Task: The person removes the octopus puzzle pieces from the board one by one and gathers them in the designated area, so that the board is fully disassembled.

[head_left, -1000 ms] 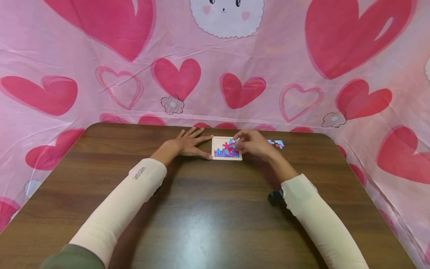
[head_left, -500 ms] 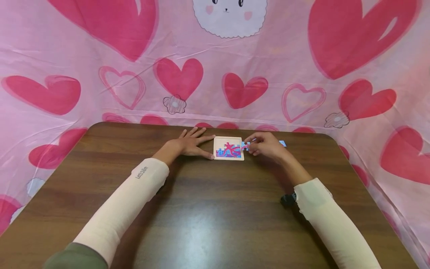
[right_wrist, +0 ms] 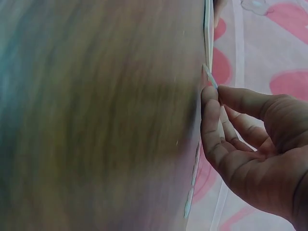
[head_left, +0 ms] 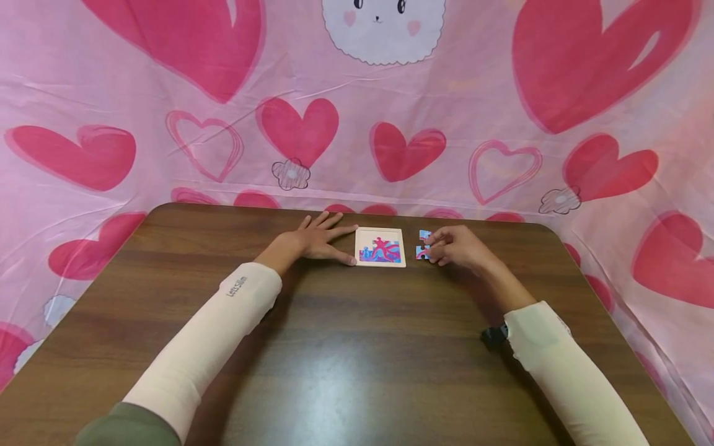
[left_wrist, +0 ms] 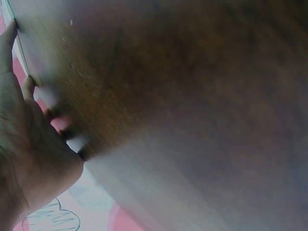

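Observation:
My left hand (head_left: 319,241) lies spread on the table. Its thumb and index fingertips touch the left edge of a small light wooden puzzle tray (head_left: 404,248). A partly assembled blue, pink and purple picture (head_left: 385,249) fills the tray's lower and right parts; bare wood shows at its upper left. To the right of the tray, my right hand (head_left: 460,249) pinches a thin puzzle piece (right_wrist: 210,76) between thumb and fingertips, as the right wrist view shows. Blue and pink puzzle pieces (head_left: 425,235) show at these fingertips. Other flat pieces (right_wrist: 193,183) lie beneath the hand, mostly hidden from the head view.
The brown wooden table (head_left: 334,347) extends toward the person. A pink cloth (head_left: 346,87) printed with hearts hangs behind its far edge. A dark device (head_left: 494,336) sits at the right wrist.
My right hand has moved right, from over the tray's right side to beside it, with a puzzle piece in its fingers. The left hand has kept its place at the tray.

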`<state>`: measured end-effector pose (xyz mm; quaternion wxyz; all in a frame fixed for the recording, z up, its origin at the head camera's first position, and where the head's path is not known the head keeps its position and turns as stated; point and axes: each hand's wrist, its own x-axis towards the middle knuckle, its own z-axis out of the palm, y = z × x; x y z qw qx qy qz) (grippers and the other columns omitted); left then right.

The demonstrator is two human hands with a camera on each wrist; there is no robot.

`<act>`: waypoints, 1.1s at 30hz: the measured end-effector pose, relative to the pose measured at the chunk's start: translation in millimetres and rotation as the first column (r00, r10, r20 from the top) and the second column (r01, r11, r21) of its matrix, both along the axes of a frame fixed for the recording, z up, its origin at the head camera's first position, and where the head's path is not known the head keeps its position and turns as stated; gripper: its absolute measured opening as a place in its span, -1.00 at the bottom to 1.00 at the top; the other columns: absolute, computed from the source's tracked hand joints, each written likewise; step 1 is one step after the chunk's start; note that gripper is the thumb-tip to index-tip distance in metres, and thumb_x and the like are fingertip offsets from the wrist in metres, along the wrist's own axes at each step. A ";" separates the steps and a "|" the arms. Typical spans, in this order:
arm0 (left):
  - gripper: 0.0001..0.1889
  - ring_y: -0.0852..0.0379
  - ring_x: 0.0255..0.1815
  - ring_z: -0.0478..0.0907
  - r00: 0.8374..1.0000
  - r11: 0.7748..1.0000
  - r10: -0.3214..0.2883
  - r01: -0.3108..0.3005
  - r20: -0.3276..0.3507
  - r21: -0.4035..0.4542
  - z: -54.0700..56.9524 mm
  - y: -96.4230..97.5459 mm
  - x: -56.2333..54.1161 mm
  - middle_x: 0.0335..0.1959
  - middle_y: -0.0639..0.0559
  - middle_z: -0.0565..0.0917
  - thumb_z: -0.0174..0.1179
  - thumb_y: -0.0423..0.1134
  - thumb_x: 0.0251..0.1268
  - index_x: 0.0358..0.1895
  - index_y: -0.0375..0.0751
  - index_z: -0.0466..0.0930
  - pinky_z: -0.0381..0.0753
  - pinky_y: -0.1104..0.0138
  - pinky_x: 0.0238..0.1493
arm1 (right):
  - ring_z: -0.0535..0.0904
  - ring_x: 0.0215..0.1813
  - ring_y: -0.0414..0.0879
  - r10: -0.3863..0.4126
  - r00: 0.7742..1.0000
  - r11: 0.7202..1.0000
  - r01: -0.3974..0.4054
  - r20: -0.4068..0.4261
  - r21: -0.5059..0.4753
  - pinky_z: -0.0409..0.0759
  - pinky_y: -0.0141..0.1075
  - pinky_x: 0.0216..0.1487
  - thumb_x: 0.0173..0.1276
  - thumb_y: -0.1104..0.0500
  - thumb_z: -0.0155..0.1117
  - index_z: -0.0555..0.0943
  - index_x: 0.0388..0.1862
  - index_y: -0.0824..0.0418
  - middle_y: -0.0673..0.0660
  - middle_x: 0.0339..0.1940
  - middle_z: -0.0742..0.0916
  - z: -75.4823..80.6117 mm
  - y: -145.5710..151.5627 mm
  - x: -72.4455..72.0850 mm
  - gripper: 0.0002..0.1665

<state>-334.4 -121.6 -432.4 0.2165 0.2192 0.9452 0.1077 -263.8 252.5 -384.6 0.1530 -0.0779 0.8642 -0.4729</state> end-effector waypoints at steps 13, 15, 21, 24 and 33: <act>0.18 -0.09 0.96 -0.62 1.000 1.000 0.002 -0.002 0.002 -0.002 -0.4 -1.2 -1.2 0.95 0.26 -0.41 0.18 0.80 0.18 0.83 0.74 -0.17 -0.63 -0.24 0.87 | 0.69 -0.33 -0.17 -0.042 0.999 0.994 0.045 -0.030 0.105 0.69 -0.35 -0.34 0.49 0.37 0.47 0.71 0.20 0.51 0.07 -0.33 0.83 -1.0 8.3 -9.0 -0.63; 0.17 -0.09 0.96 -0.62 1.000 1.000 0.001 -0.001 0.001 0.000 -0.5 -0.9 -1.3 0.95 0.26 -0.41 0.17 0.80 0.19 0.83 0.73 -0.17 -0.63 -0.24 0.87 | 0.68 -0.33 -0.17 -0.043 0.998 0.992 0.047 -0.037 0.115 0.68 -0.35 -0.35 0.49 0.37 0.47 0.72 0.20 0.50 0.07 -0.33 0.82 -1.4 8.0 -10.0 -0.64; 0.17 -0.08 0.95 -0.63 1.000 1.000 -0.003 0.003 -0.008 0.000 -0.6 0.5 -1.3 0.95 0.26 -0.40 0.18 0.80 0.19 0.83 0.73 -0.16 -0.63 -0.24 0.87 | 0.64 -0.31 -0.16 -0.041 0.998 0.991 0.047 -0.049 0.128 0.67 -0.37 -0.36 0.51 0.38 0.42 0.73 0.18 0.50 0.09 -0.32 0.80 -2.8 8.7 -11.2 -0.67; 0.17 -0.08 0.95 -0.63 1.000 1.000 -0.005 0.005 -0.012 0.000 -0.4 0.8 -1.0 0.95 0.25 -0.40 0.19 0.79 0.19 0.84 0.73 -0.16 -0.63 -0.24 0.87 | 0.64 -0.30 -0.15 -0.043 0.998 0.990 0.050 -0.052 0.133 0.67 -0.37 -0.35 0.53 0.38 0.40 0.73 0.19 0.49 0.11 -0.30 0.80 -3.9 9.5 -12.0 -0.68; 0.17 -0.09 0.96 -0.62 1.000 1.000 0.002 -0.002 -0.006 0.001 1.7 0.5 2.2 0.95 0.26 -0.40 0.17 0.80 0.20 0.84 0.72 -0.16 -0.62 -0.24 0.87 | 0.73 -0.22 -0.10 -0.025 0.993 0.991 0.040 -0.118 0.127 0.73 -0.33 -0.25 0.57 0.28 0.47 0.76 0.15 0.44 0.27 -0.12 0.84 -1.7 0.7 -11.8 -0.71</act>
